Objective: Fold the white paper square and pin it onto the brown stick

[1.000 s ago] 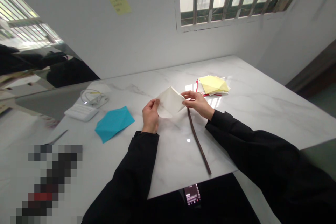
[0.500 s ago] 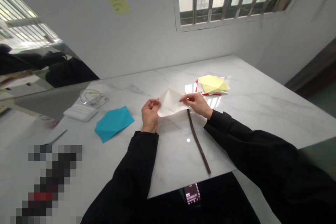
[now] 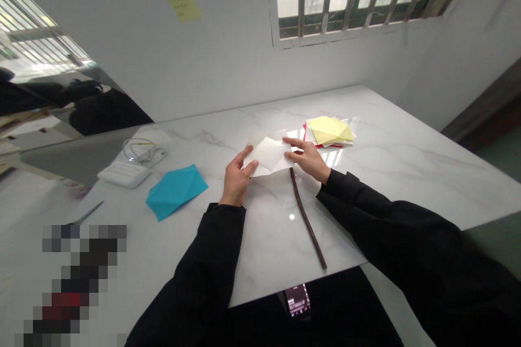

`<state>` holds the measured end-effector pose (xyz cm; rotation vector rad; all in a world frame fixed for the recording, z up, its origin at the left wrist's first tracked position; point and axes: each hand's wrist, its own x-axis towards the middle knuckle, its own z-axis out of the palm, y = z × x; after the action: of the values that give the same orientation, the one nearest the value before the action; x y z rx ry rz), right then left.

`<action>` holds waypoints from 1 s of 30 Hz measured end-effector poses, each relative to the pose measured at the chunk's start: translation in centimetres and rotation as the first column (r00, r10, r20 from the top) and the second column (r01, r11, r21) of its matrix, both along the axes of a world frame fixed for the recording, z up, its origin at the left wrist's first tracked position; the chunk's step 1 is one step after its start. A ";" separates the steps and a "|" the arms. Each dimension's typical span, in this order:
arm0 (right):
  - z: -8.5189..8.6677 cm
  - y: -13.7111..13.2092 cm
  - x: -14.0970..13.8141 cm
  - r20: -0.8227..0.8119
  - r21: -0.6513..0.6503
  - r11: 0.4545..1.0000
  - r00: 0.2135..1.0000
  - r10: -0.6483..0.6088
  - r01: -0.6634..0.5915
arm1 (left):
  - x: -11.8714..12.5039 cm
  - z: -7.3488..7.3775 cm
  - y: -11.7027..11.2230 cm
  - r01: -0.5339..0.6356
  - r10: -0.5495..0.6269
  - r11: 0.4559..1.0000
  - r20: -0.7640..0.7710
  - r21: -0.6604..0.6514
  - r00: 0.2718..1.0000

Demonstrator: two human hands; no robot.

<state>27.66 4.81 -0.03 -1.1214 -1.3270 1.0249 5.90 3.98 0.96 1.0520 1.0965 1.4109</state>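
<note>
A creased white sheet of paper [image 3: 269, 156] is held up just above the table between both hands. My left hand [image 3: 238, 176] grips its left edge, thumb in front and fingers behind. On the opposite side, my right hand [image 3: 308, 159] pinches the right edge between thumb and fingers. Below the paper, a thin dark brown stick [image 3: 306, 219] lies on the table, its upper end close to the paper and my right hand. To the left of my left hand lies a creased blue sheet of paper [image 3: 177, 192].
A stack of yellow, white and red paper [image 3: 331, 131] lies at the back right. At the left are a white box [image 3: 124, 173], a coiled white cable [image 3: 142, 150] and a thin dark tool [image 3: 89, 211]. A lit phone [image 3: 298, 301] rests below the table's front edge [image 3: 285, 288].
The white paper has been turned and tilted, so a different fold faces me. My left hand has shifted slightly right and spread its thumb along the edge; the right fingers have opened wider around the paper.
</note>
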 end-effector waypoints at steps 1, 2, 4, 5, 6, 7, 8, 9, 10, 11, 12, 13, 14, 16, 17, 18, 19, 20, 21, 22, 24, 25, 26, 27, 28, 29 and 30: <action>0.1 -0.1 0.0 -0.013 -0.007 1.000 1.000 0.016 -0.016 | 0.0 0.1 -0.1 0.009 -0.009 1.000 0.012 -0.011 1.000; 0.1 -0.1 0.0 -0.029 -0.014 0.999 0.999 0.033 -0.034 | 0.0 0.3 -0.2 0.018 -0.018 1.000 0.023 -0.023 1.000; 0.3 -0.2 0.0 -0.062 -0.030 0.998 0.996 0.058 -0.060 | 0.0 0.5 -0.4 0.029 -0.027 0.998 0.050 -0.049 0.998; 0.4 -0.3 -0.1 -0.077 -0.038 0.997 0.995 0.064 -0.067 | 0.0 0.6 -0.5 0.035 -0.031 0.998 0.064 -0.061 0.997; 0.4 -0.3 -0.1 -0.092 -0.047 0.996 0.994 0.066 -0.070 | 0.0 0.7 -0.5 0.043 -0.037 0.997 0.079 -0.071 0.996; 0.5 -0.4 -0.1 -0.108 -0.056 0.996 0.992 0.063 -0.070 | -0.1 0.8 -0.5 0.050 -0.043 0.996 0.091 -0.080 0.995; 0.6 -0.4 -0.1 -0.123 -0.066 0.996 0.991 0.059 -0.068 | -0.1 0.8 -0.5 0.057 -0.048 0.994 0.102 -0.088 0.994; 0.6 -0.4 0.0 -0.138 -0.074 0.995 0.989 0.058 -0.068 | -0.2 0.9 -0.5 0.062 -0.051 0.993 0.111 -0.096 0.993; 0.6 -0.5 0.0 -0.152 -0.081 0.994 0.987 0.058 -0.071 | -0.2 0.9 -0.5 0.063 -0.051 0.993 0.118 -0.104 0.992; 0.6 -0.5 0.0 -0.168 -0.089 0.993 0.984 0.060 -0.076 | -0.3 0.9 -0.4 0.060 -0.046 0.992 0.125 -0.112 0.991; 0.5 -0.5 0.0 -0.185 -0.097 0.992 0.981 0.065 -0.084 | -0.3 1.0 -0.3 0.054 -0.038 0.991 0.132 -0.119 0.991; 0.4 -0.4 0.0 -0.205 -0.106 0.990 0.976 0.069 -0.093 | -0.3 1.0 -0.3 0.045 -0.028 0.991 0.138 -0.126 0.990; 0.3 -0.4 0.1 -0.226 -0.114 0.988 0.971 0.075 -0.103 | -0.3 1.0 -0.2 0.036 -0.017 0.991 0.145 -0.132 0.989; 0.1 -0.2 0.1 -0.261 -0.118 0.986 0.962 0.082 -0.116 | -0.3 1.0 -0.2 0.025 -0.003 0.990 0.156 -0.140 0.988; 0.0 -0.1 0.1 -0.272 -0.116 0.986 0.958 0.085 -0.121 | -0.3 1.1 -0.1 0.025 -0.002 0.990 0.160 -0.140 0.987; -0.1 -0.1 0.2 -0.279 -0.114 0.986 0.956 0.087 -0.122 | -0.3 1.1 -0.1 0.028 -0.006 0.990 0.162 -0.138 0.987; -0.1 0.0 0.2 -0.282 -0.112 0.986 0.955 0.088 -0.123 | -0.4 1.1 -0.1 0.033 -0.011 0.990 0.162 -0.136 0.987; -0.1 0.0 0.2 -0.283 -0.111 0.986 0.955 0.088 -0.124 | -0.4 1.0 -0.1 0.037 -0.015 0.990 0.161 -0.134 0.987; -0.1 0.0 0.2 -0.282 -0.111 0.986 0.955 0.089 -0.125 | -0.5 1.0 -0.1 0.039 -0.018 0.990 0.158 -0.132 0.987; -0.1 0.0 0.2 -0.279 -0.111 0.986 0.956 0.089 -0.124 | -0.5 1.0 -0.1 0.040 -0.020 0.991 0.154 -0.131 0.988; 0.0 0.0 0.3 -0.261 -0.112 0.987 0.961 0.086 -0.119 | -0.6 0.9 -0.1 0.039 -0.020 0.991 0.145 -0.128 0.989; 0.1 -0.1 0.3 -0.248 -0.116 0.987 0.965 0.081 -0.112 | -0.7 0.9 0.0 0.039 -0.022 0.991 0.142 -0.125 0.990; 0.1 -0.1 0.3 -0.235 -0.123 0.987 0.969 0.072 -0.103 | -0.7 0.9 0.0 0.043 -0.026 0.992 0.139 -0.123 0.990; 0.2 -0.2 0.4 -0.224 -0.131 0.987 0.973 0.063 -0.094 | -0.7 0.9 0.0 0.047 -0.030 0.991 0.138 -0.122 0.990; 0.3 -0.2 0.4 -0.216 -0.139 0.986 0.975 0.056 -0.088 | -0.7 0.9 0.0 0.052 -0.035 0.991 0.140 -0.121 0.990; 0.3 -0.2 0.4 -0.215 -0.145 0.986 0.975 0.051 -0.084 | -0.7 1.0 0.0 0.056 -0.039 0.991 0.143 -0.121 0.989; 0.4 -0.2 0.4 -0.220 -0.147 0.986 0.974 0.050 -0.084 | -0.6 1.0 0.0 0.059 -0.041 0.991 0.146 -0.121 0.988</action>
<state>28.05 4.57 0.33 -1.0522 -1.1330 1.2803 5.28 3.94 1.95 0.8696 1.0330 1.3390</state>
